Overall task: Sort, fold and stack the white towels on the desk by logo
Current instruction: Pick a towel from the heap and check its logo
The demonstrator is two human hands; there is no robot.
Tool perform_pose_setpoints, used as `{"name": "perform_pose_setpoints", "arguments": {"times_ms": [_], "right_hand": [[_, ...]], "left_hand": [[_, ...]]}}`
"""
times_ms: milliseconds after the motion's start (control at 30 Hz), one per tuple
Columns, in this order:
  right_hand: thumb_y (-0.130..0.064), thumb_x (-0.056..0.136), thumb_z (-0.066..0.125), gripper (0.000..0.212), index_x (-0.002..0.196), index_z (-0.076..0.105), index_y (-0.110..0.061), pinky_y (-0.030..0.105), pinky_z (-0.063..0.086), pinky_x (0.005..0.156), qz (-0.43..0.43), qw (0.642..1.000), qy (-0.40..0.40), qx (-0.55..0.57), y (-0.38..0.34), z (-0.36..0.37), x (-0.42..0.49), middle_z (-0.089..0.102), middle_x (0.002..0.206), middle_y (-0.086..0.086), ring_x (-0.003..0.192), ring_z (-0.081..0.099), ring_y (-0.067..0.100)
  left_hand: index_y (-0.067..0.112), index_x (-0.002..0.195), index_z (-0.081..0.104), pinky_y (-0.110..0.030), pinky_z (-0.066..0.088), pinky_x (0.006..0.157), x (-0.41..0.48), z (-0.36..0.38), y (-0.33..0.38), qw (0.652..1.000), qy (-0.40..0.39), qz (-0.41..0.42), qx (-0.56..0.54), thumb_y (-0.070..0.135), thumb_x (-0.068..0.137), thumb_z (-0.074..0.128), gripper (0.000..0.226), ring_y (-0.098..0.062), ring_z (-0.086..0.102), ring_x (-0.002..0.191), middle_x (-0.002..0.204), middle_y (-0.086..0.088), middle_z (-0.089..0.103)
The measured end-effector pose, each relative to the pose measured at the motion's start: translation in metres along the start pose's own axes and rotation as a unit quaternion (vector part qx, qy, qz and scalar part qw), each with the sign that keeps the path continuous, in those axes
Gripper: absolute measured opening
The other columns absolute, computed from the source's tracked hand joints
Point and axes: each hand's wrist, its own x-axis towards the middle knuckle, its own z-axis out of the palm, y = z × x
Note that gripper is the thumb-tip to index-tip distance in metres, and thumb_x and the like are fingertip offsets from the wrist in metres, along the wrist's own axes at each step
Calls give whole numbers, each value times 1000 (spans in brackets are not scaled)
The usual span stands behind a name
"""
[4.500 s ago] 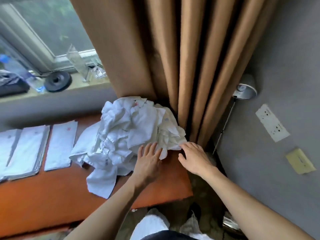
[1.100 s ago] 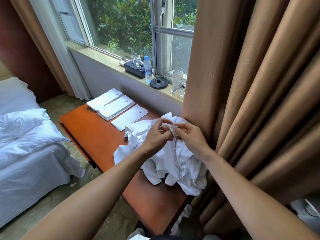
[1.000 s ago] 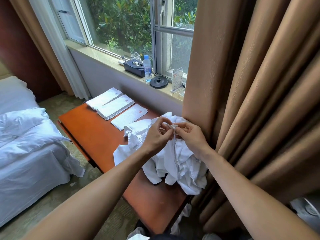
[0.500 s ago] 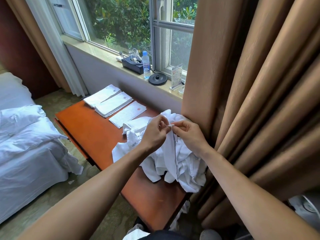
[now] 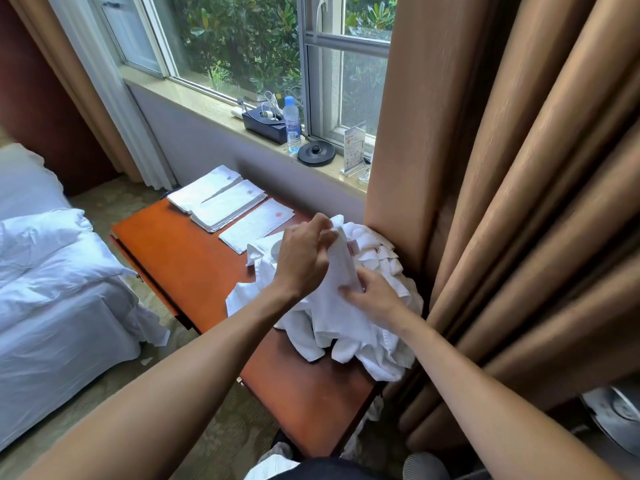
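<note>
A heap of crumpled white towels [image 5: 349, 327] lies on the right half of the orange wooden desk [image 5: 180, 258]. My left hand [image 5: 301, 254] pinches the top edge of one white towel [image 5: 341, 268] and holds it up above the heap. My right hand [image 5: 375, 294] grips the same towel lower down, on its right side. At the desk's far end lie folded towels: a stack with a dark logo [image 5: 204, 188], a stack with a red logo [image 5: 230, 204], and a single folded towel with a red logo [image 5: 258, 223].
Brown curtains [image 5: 502, 188] hang right beside the heap. On the window sill [image 5: 221, 114] stand a water bottle [image 5: 292, 124], a black box, a black disc and a card stand. A white bed [image 5: 52, 289] lies to the left across carpet.
My hands, pinching a towel edge close together, have drawn apart. The left one stays high with the edge; the right one has slid down the towel. Earlier both lay flat on the heap.
</note>
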Motion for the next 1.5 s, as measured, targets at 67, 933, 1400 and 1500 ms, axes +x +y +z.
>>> {"name": "perform_pose_setpoints", "arguments": {"times_ms": [67,933,1400,1500], "right_hand": [[-23,96,69,15,87,65,-13,20,46,67,35,999,7,4,16,5,-5,64,75,-13,75,58,4],[-9,101,52,27,120,63,-24,22,43,48,2,996,40,83,-25,-9,7,55,63,-2,52,49,9],[3,99,53,24,116,62,-11,22,55,70,15,980,8,200,-52,-20,8,77,93,0,81,71,10],[5,100,55,17,111,57,-8,21,54,66,-4,990,24,140,-49,-17,9,78,86,4,74,71,14]], "left_hand": [[15,98,57,-41,45,67,3,-5,0,1000,14,-12,-21,17,99,52,5,-32,59,78,81,-5,65],[26,87,53,-33,48,68,-45,33,-20,974,-105,-146,-139,42,89,58,17,-8,54,69,75,11,58],[11,133,62,-9,36,97,-20,6,-13,979,-166,-27,-115,-4,93,62,42,-9,54,113,120,-10,63],[3,113,69,-17,42,88,-16,2,-13,981,-159,-43,-100,-9,93,54,28,-12,57,100,106,-11,67]]}}
